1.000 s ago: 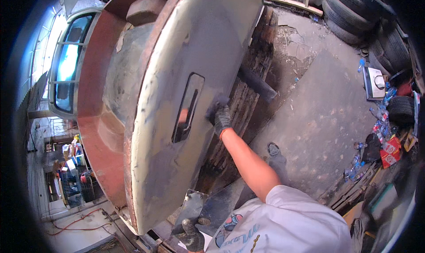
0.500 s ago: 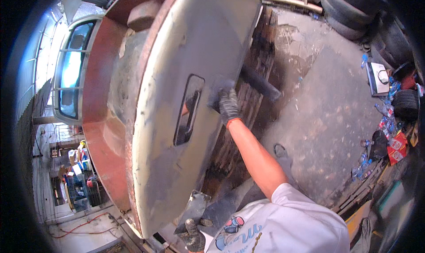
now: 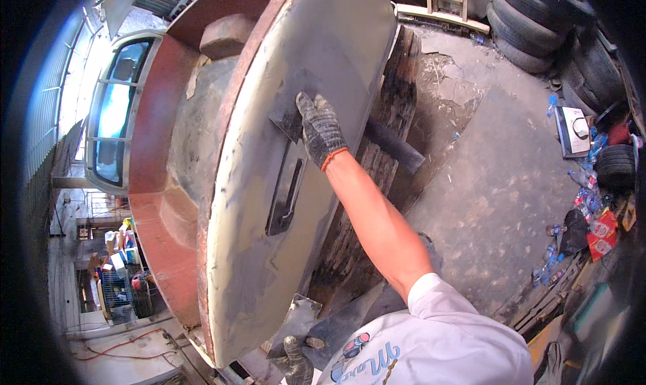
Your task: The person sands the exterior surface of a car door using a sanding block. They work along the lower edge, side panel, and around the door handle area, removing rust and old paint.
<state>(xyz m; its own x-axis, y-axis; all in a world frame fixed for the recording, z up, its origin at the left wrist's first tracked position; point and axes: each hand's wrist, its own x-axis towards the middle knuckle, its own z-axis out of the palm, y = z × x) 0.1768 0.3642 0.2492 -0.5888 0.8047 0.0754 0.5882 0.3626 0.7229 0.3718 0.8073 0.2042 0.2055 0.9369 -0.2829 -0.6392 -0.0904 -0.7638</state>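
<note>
My right hand [image 3: 321, 126], in a dark grey knit glove with an orange cuff, is closed on a dark flat spreader [image 3: 288, 122]. The spreader's edge lies against the pickup tailgate [image 3: 262, 277], just above its recessed handle [image 3: 286, 196]. Patches of grey and cream coat the tailgate. Low in the picture my left hand [image 3: 297, 363], gloved too, has its thumb up over a pale flat plate [image 3: 304, 311] and seems to grip it; its other fingers are mostly hidden.
The rust-red truck bed [image 3: 158, 210] and cab window [image 3: 114, 116] lie left. Beneath the tailgate runs a weathered timber [image 3: 397, 82], with a dark bar [image 3: 397, 149] jutting out. Stacked tyres [image 3: 525, 28], plastic bottles [image 3: 585, 190] and a red packet [image 3: 602, 233] line the right.
My right hand has moved left across the tailgate with the spreader, up to the top end of the handle recess. My left hand and the plate have shifted slightly downward in view.
</note>
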